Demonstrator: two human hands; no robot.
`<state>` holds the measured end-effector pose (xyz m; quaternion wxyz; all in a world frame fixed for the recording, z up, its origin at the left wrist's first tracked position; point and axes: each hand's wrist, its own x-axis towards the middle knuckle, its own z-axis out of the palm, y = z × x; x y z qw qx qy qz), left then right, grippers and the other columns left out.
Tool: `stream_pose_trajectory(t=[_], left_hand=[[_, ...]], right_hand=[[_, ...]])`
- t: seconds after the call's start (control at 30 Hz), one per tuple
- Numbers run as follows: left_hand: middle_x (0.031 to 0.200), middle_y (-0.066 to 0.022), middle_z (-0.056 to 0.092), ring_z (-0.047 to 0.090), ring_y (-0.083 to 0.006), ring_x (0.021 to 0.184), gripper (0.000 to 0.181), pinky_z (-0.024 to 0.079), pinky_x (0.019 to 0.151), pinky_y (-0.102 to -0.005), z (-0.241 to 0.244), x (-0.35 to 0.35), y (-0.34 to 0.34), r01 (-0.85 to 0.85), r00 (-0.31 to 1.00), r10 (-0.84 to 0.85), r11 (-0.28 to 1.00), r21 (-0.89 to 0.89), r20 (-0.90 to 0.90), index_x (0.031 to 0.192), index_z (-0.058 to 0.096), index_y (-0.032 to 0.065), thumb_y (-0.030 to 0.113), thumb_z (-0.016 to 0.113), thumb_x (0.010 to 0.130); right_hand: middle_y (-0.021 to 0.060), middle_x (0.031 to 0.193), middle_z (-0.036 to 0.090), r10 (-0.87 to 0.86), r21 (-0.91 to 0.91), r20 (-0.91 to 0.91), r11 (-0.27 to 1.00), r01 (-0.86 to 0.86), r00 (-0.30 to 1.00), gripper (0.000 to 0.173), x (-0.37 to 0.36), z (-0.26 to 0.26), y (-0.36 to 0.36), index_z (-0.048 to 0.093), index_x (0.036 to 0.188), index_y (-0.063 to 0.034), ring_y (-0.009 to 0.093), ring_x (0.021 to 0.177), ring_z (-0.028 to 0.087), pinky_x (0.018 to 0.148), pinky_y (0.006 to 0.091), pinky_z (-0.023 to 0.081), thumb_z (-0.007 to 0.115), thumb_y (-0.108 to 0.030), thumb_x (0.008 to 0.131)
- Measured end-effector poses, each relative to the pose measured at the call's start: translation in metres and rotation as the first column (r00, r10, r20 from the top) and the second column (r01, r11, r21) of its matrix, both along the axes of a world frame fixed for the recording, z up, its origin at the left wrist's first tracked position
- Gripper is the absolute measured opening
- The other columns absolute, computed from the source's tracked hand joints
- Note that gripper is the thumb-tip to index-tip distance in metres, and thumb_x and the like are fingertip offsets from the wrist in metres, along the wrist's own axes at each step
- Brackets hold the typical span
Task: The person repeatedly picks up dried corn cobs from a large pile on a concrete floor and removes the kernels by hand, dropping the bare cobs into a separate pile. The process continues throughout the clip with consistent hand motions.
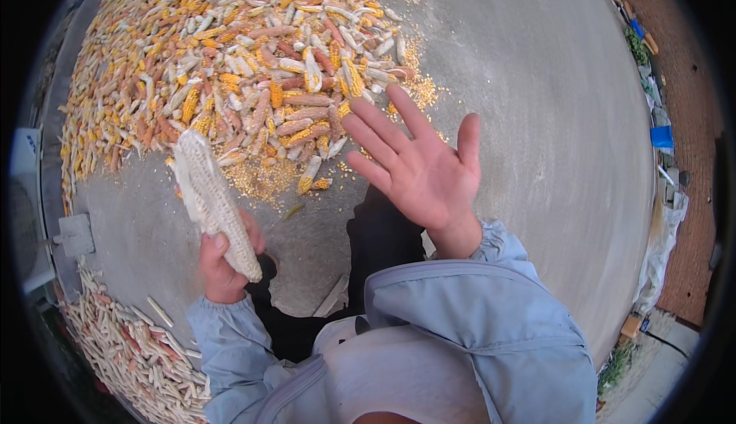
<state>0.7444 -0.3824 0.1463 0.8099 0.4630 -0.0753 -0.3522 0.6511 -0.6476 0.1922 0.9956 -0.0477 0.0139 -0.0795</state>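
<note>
My left hand point(225, 263) grips the lower part of a long, whitish corn cob point(215, 205) with empty kernel sockets along its visible face. The cob tilts, its upper end leaning left towards a large heap of corn cobs point(253, 73). Many in the heap bear yellow kernels; others look reddish or pale and largely stripped. To the right, my right hand point(422, 174) is raised palm up with fingers spread and nothing in it, overlapping the heap's lower right edge in the view. Loose yellow kernels point(261, 179) lie on the concrete floor point(535, 113) along the near edge of the heap.
A second pile of mostly bare cobs point(138, 346) lies at the lower left. Above it are a grey block point(76, 235) and a white appliance casing point(26, 194). Along the far right edge stand a blue container point(662, 136), plastic sheeting point(661, 251) and assorted items.
</note>
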Motion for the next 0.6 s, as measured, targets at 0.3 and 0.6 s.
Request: stream_pose_trajectory(t=[0.3,0.6], left_hand=[[0.105,-0.013,0.052,0.054,-0.0229,0.09,0.041,0.044,0.079,-0.0322,0.031,0.023,0.032,-0.469,0.703,-0.033,0.729,0.498,0.71,0.105,0.057,-0.0033,0.024,0.064,0.075],[0.118,-0.0114,0.05,0.053,-0.0166,0.101,0.041,0.041,0.086,-0.0294,0.072,-0.026,0.083,-0.428,0.814,0.324,0.895,0.122,0.482,0.116,0.051,-0.002,0.011,0.06,0.079]], right_hand=[[0.0182,0.147,-0.009,0.274,-0.039,0.243,0.961,-0.273,0.931,0.078,-0.015,0.088,0.104,0.001,0.143,-0.017,0.035,0.136,-0.006,0.107,0.0554,0.005,0.03,-0.062,0.086],[0.018,0.147,-0.005,0.446,-0.198,0.333,0.894,-0.401,0.831,0.073,-0.037,0.117,0.162,0.003,0.143,-0.0196,0.037,0.136,0.0,0.104,0.0611,0.009,0.026,-0.062,0.088]])
